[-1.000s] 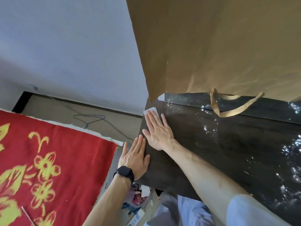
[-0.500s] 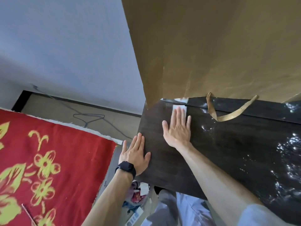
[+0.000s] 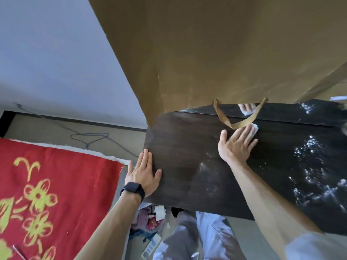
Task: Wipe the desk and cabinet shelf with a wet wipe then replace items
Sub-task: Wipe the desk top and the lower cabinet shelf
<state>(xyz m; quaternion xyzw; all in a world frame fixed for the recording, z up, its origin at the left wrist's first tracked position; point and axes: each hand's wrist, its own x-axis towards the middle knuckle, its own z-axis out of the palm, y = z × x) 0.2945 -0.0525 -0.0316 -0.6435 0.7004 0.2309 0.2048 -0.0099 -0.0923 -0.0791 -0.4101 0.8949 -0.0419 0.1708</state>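
Wet wipe: the wet wipe (image 3: 253,128) lies flat on the dark desk (image 3: 184,147) near its back edge. Only a white corner shows past the fingertips, just beside the bag handle (image 3: 238,121).
Right hand: the right hand (image 3: 236,145) presses the wipe down with straight fingers held close together and the thumb spread wide.
Left hand: the left hand (image 3: 144,175), with a watch (image 3: 133,190) on its wrist, rests flat on the desk's left edge. Its fingers are straight and together, and it holds nothing.
Done so far: the right stretch of the desk glistens with wet streaks, so I'd say that part is wiped.
Doubtful: the left end looks dull with pale specks. It may be dry already or not reached; the glare makes it hard to call.
Left to do: the strip under the brown paper bag (image 3: 225,53), which crowds the back of the desk, probably needs wiping. The cabinet shelf is out of sight and the items are not yet put back.
Stage: mid desk-wipe, well short of finished.
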